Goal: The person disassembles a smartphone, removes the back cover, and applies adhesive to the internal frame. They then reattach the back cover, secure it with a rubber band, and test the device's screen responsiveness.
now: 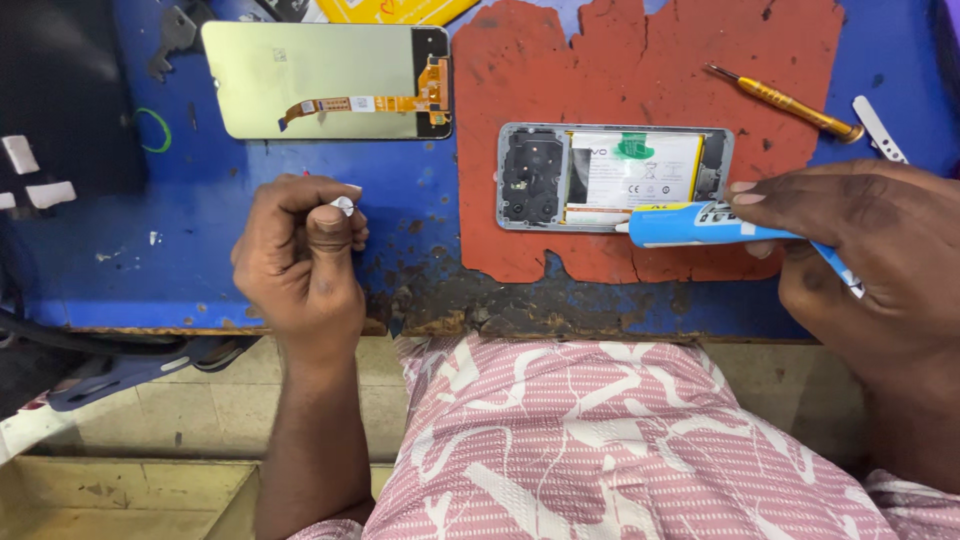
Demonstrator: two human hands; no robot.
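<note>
My right hand (870, 250) grips a blue and white glue tube (690, 223), nozzle pointing left at the lower edge of an opened phone frame (612, 176) that lies on a worn red mat (650, 70). The frame shows a white battery and a dark camera section. My left hand (300, 250) is closed around a small white piece (343, 206) pinched between thumb and fingers, resting on the blue bench to the left of the mat. A detached phone screen (325, 80) lies face down at the back left, its orange flex cable showing.
A yellow-handled screwdriver (785, 102) lies on the mat's right side, with a white pry tool (880, 128) beside it. A green ring (155, 130) and white bits sit at the far left. The bench's rusty front edge (470, 322) runs just before my pink patterned shirt.
</note>
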